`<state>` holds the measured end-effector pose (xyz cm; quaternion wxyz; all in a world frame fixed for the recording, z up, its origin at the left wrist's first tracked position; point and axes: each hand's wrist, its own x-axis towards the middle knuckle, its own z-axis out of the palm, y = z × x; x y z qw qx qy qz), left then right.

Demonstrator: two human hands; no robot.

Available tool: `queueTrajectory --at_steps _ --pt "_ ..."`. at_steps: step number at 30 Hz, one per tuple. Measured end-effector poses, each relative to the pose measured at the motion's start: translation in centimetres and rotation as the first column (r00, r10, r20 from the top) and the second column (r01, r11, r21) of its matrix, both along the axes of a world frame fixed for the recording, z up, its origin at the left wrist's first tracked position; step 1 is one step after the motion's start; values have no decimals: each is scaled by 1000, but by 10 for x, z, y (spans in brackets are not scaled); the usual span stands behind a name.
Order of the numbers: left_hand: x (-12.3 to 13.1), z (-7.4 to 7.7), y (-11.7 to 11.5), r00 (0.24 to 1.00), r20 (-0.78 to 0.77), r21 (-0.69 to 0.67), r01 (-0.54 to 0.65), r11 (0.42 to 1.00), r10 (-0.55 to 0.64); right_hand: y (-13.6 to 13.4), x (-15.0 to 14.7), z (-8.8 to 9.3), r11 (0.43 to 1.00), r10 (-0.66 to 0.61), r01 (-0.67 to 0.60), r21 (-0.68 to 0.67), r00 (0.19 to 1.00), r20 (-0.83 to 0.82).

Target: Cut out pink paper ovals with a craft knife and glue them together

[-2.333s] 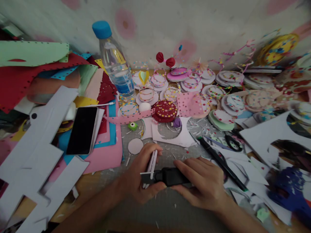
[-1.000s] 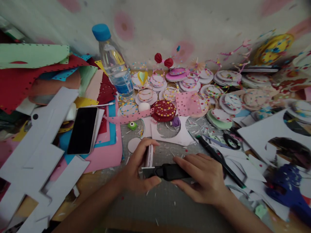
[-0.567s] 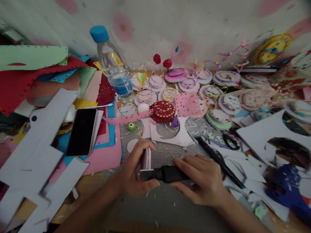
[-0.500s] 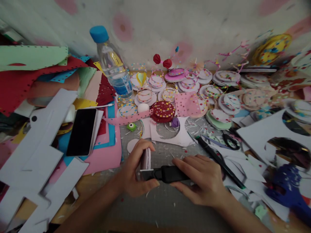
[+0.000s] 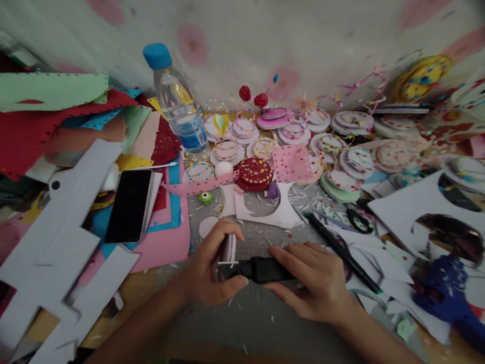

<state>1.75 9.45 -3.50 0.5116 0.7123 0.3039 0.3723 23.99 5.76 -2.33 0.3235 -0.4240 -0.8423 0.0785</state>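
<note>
My left hand (image 5: pixel 214 268) is closed around a small white layered piece (image 5: pixel 230 248), which stands on edge between thumb and fingers. A black tool (image 5: pixel 269 270) lies in my right hand (image 5: pixel 312 280), its fingers wrapped over the handle. The narrow end of the tool meets the lower end of the white piece, between my left thumb and palm. Both hands are above the grey cutting mat (image 5: pixel 227 333). Just behind my left hand lies a white paper disc (image 5: pixel 207 227).
A water bottle (image 5: pixel 185 111) stands at the back. The phone (image 5: pixel 129 206) rests on coloured sheets at left. Several decorated discs, including a red one (image 5: pixel 255 174), line the back. At right are a dark green pen (image 5: pixel 343 253), scissors (image 5: pixel 359 221), a blue tool (image 5: pixel 445 288) and paper scraps.
Both hands keep nearly the same place and grip. The tool's narrow end and the white piece have shifted very slightly. The surroundings have moved slightly in the view.
</note>
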Motion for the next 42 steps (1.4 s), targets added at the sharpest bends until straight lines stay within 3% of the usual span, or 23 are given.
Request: queueTrajectory --at_steps 6,21,33,42 --pt "-2 -3 -1 994 38 -137 104 985 -99 1 2 -1 998 44 -45 -47 999 -9" --pt "0 -4 3 999 5 78 31 996 -32 0 1 0 1000 22 -22 4 1000 0" --pt "-1 -3 -2 1000 -23 34 -17 999 18 0 0 0 999 -23 22 46 999 28" --pt "-1 -1 -4 999 -16 -101 -38 994 36 -3 1 -3 995 -93 92 25 995 32"
